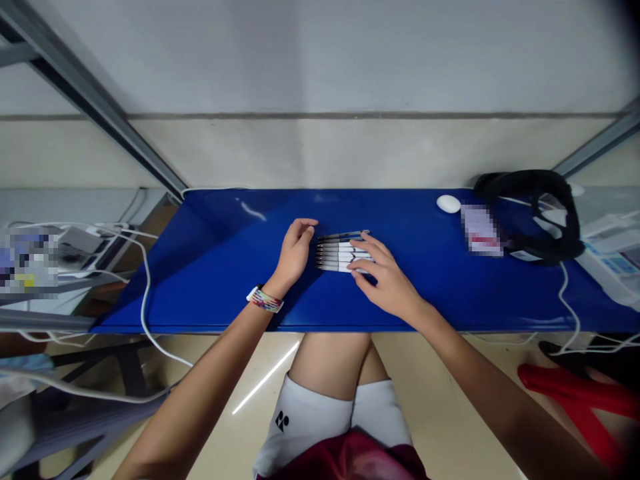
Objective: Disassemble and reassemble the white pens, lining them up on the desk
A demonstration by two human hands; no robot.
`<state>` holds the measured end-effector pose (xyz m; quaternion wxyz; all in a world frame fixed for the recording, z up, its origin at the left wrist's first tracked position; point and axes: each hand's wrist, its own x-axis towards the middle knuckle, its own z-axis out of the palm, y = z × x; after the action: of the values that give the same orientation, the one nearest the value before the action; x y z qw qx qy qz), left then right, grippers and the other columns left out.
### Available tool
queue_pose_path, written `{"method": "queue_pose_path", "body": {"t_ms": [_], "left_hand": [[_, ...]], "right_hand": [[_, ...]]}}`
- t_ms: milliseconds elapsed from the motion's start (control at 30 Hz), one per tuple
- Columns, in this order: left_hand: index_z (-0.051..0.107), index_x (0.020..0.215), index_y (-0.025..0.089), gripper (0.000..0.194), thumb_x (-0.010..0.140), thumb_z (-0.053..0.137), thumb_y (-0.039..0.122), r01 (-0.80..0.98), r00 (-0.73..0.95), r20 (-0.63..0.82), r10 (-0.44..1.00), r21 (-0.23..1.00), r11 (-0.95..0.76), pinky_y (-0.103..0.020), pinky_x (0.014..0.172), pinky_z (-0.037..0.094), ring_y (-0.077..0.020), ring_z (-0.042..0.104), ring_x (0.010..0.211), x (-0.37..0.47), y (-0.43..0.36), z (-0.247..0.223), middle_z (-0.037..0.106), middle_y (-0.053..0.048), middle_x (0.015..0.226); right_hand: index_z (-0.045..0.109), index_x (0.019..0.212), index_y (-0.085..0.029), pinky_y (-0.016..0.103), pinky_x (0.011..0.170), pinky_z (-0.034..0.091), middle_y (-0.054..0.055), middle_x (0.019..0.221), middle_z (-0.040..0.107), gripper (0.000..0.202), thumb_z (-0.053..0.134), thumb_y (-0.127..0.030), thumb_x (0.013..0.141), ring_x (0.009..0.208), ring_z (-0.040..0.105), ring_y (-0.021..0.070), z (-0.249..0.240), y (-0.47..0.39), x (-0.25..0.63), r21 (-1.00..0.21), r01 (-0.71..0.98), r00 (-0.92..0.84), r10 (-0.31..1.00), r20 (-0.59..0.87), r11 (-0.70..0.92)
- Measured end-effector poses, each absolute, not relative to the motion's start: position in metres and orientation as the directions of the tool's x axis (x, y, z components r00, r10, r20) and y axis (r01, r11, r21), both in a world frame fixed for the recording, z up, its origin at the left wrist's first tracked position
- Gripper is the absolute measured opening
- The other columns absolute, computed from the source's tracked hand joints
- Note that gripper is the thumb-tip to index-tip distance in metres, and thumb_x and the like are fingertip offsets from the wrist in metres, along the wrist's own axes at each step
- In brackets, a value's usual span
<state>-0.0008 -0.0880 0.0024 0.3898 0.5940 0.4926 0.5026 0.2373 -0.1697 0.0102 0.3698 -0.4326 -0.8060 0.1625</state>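
Observation:
Several slim pens with white barrels and grey-black tip ends [330, 256] lie side by side in a row on a blue tabletop [220, 267], their tips toward the left. The farthest pen [343, 236] looks darker and lies slightly askew from the others. Over the right ends of the row is my right hand [385, 275], its fingers spread and its fingertips on or just above the pens, partly hiding them. To the left of the tips, my left hand [294, 253] rests on edge, empty, with its fingers extended. A multicoloured woven watch band [265, 299] circles my left wrist.
At the right are a white rounded object [449, 204], a blurred-out phone-like item [481, 230] and a black headset-like strap [545, 250]. White cables [146, 287] hang past the table's left side. Grey metal frame posts [107, 113] rise at both sides, and a wall stands behind.

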Motion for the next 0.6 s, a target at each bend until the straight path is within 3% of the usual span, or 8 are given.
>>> {"method": "queue_pose_path", "body": {"t_ms": [167,300,467,600], "left_hand": [[0.068,0.11,0.023,0.018,0.096,0.059,0.03,0.176,-0.016,0.191,0.981,0.967,-0.185,-0.038,0.105,0.052,-0.0235,0.065,0.113,-0.007,-0.086,-0.002,0.072,-0.007,0.119],[0.068,0.108,0.023,0.017,0.095,0.059,0.029,0.181,-0.009,0.194,0.981,0.965,-0.189,-0.038,0.106,0.051,-0.023,0.065,0.113,-0.004,-0.088,-0.001,0.072,-0.007,0.118],[0.069,0.107,0.021,0.018,0.095,0.059,0.03,0.169,-0.007,0.206,0.979,0.965,-0.202,-0.038,0.109,0.048,-0.0235,0.065,0.115,-0.002,-0.088,-0.001,0.071,-0.008,0.117],[0.069,0.105,0.02,0.017,0.094,0.061,0.029,0.143,-0.009,0.213,0.977,0.967,-0.209,-0.041,0.11,0.048,-0.0248,0.065,0.114,-0.002,-0.087,-0.001,0.071,-0.008,0.116]], "right_hand": [[0.082,0.11,-0.035,0.072,0.128,0.039,0.004,0.157,0.063,0.02,0.067,-0.025,0.101,0.159,0.043,0.0363,0.004,-0.184,0.241,-0.509,0.572,-0.429,0.763,0.483,0.644],[0.08,0.122,-0.031,0.074,0.127,0.039,0.009,0.162,0.058,0.026,0.071,-0.026,0.098,0.159,0.041,0.0396,0.003,-0.184,0.243,-0.444,0.635,-0.398,0.761,0.512,0.632],[0.079,0.115,-0.028,0.072,0.125,0.042,0.011,0.159,0.06,0.021,0.072,-0.02,0.098,0.158,0.042,0.0397,0.005,-0.185,0.242,-0.401,0.643,-0.419,0.738,0.529,0.653],[0.077,0.116,-0.021,0.071,0.124,0.042,0.016,0.158,0.059,0.022,0.079,-0.026,0.094,0.157,0.04,0.043,0.006,-0.186,0.243,-0.36,0.661,-0.436,0.727,0.53,0.659]]}}
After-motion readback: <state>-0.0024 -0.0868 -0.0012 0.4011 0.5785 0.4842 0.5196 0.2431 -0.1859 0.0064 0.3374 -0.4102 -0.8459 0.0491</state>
